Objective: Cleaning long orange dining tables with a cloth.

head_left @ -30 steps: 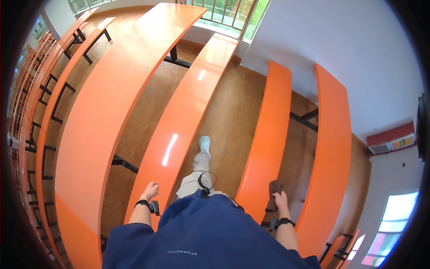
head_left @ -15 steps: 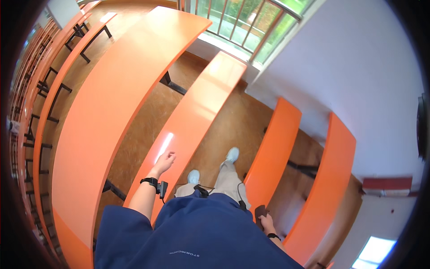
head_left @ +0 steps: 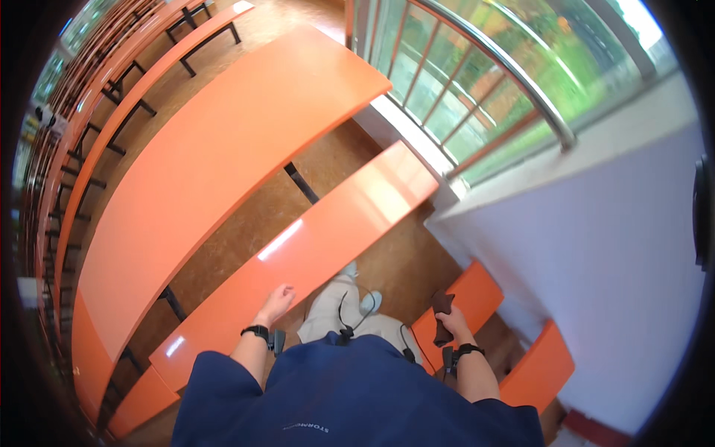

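Observation:
My right hand (head_left: 453, 325) is closed round a bunched dark brown cloth (head_left: 442, 302), which sticks out above and below the fingers. Beneath it lies the orange bench (head_left: 475, 292) on my right. My left hand (head_left: 278, 301) is empty, its fingers loosely bent and a little apart. It hovers over the long orange bench (head_left: 335, 223) in front of me, and I cannot tell whether it touches the surface. Both wrists wear black bands with small devices.
A wide orange tabletop (head_left: 201, 156) runs beyond the long bench. Another orange seat or table (head_left: 540, 365) stands by the white wall (head_left: 596, 246) at right. A metal railing (head_left: 491, 52) fronts the window. More rows of benches (head_left: 141, 71) extend left, on black legs. Thin cables hang at my waist.
My view and body have turned right, bringing more window and railing into sight. The right hand has come forward and up with the brown cloth. My left hand's fingers look more curled.

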Demonstrator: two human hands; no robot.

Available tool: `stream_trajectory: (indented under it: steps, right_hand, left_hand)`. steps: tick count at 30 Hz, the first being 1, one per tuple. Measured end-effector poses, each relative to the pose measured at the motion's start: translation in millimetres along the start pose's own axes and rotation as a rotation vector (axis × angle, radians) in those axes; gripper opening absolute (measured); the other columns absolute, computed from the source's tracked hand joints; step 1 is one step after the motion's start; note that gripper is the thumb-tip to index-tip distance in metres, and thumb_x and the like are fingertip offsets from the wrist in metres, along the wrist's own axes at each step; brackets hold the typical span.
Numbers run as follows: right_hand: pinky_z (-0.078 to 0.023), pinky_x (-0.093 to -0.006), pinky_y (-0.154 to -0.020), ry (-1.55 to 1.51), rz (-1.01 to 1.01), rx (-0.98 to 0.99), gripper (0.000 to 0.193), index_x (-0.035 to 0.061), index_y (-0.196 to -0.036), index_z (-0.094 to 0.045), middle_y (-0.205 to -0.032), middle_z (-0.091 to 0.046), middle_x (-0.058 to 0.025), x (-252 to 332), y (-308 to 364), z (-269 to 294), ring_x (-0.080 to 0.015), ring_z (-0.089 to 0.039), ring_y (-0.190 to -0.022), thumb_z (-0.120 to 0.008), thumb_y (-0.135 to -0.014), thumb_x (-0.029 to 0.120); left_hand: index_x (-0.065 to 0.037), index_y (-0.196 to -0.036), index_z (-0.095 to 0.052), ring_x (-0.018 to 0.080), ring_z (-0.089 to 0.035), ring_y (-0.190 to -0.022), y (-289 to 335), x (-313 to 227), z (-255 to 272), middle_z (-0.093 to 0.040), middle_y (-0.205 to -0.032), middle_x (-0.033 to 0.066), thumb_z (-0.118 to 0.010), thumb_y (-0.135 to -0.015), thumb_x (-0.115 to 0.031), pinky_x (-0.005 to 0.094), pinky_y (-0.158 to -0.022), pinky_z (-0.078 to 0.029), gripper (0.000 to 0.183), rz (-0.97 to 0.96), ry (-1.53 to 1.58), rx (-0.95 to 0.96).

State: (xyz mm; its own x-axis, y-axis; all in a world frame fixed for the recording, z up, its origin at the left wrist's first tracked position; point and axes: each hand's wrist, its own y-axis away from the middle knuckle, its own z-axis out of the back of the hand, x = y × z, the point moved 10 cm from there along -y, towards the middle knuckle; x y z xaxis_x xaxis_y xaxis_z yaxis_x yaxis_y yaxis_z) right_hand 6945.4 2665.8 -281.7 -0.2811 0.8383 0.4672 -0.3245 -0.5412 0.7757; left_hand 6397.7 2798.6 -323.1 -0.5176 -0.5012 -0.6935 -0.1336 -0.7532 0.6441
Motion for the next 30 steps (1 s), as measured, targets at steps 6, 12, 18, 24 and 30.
stream_trajectory:
  steps: [6,12,18,24,30]
  right_hand:
    - [-0.048,-0.0407,-0.087,0.274,0.315,-0.056,0.047,0.0027,-0.117,-0.058,-0.106,-0.065,-0.022,151.7,-82.5,53.3,-0.0367,-0.062,-0.103,-0.066,-0.075,0.021]
    - [-0.048,-0.0488,-0.085,0.529,0.445,0.012,0.043,0.0066,-0.113,-0.057,-0.102,-0.064,-0.0241,268.9,-137.0,26.6,-0.043,-0.059,-0.098,-0.063,-0.075,0.025]
    - [-0.049,-0.0503,-0.082,0.751,0.493,0.101,0.051,0.0165,-0.128,-0.049,-0.102,-0.063,-0.0218,341.3,-199.0,-41.4,-0.0418,-0.061,-0.094,-0.058,-0.079,0.022]
    - [-0.054,-0.0434,-0.076,0.986,0.774,0.208,0.06,0.0314,-0.141,-0.037,-0.11,-0.058,-0.0165,395.9,-293.9,-148.7,-0.0346,-0.062,-0.093,-0.052,-0.085,0.015]
    - [-0.054,-0.0389,-0.076,1.371,1.258,0.431,0.054,0.0377,-0.141,-0.039,-0.121,-0.052,-0.0135,376.9,-368.3,-230.2,-0.0283,-0.059,-0.105,-0.044,-0.091,0.015]
  left_hand:
    - [0.0,-0.114,-0.058,0.0163,-0.061,-0.079,-28.4,-14.5,-29.6,-0.063,-0.088,0.0092,-0.055,-0.092,-0.022,0.0295,-0.072,-0.05,0.03,0.201,0.243,-0.009]
    - [-0.003,-0.117,-0.054,0.0156,-0.06,-0.083,-63.1,-7.5,-19.0,-0.061,-0.096,0.0068,-0.051,-0.094,-0.019,0.0289,-0.073,-0.05,0.029,0.265,0.359,-0.132]
    - [-0.001,-0.118,-0.053,0.013,-0.059,-0.082,-61.3,-70.2,-24.2,-0.061,-0.098,0.0062,-0.052,-0.096,-0.019,0.0264,-0.07,-0.049,0.028,0.273,0.631,-0.318]
    - [-0.005,-0.121,-0.053,0.0109,-0.059,-0.084,-25.6,-80.8,-97.4,-0.062,-0.1,0.005,-0.051,-0.098,-0.023,0.0236,-0.072,-0.047,0.029,0.532,0.685,-0.362]
    - [-0.005,-0.122,-0.052,0.0123,-0.06,-0.083,19.1,-63.4,-221.2,-0.063,-0.102,0.0058,-0.052,-0.098,-0.02,0.0244,-0.071,-0.047,0.028,0.709,0.686,-0.205]
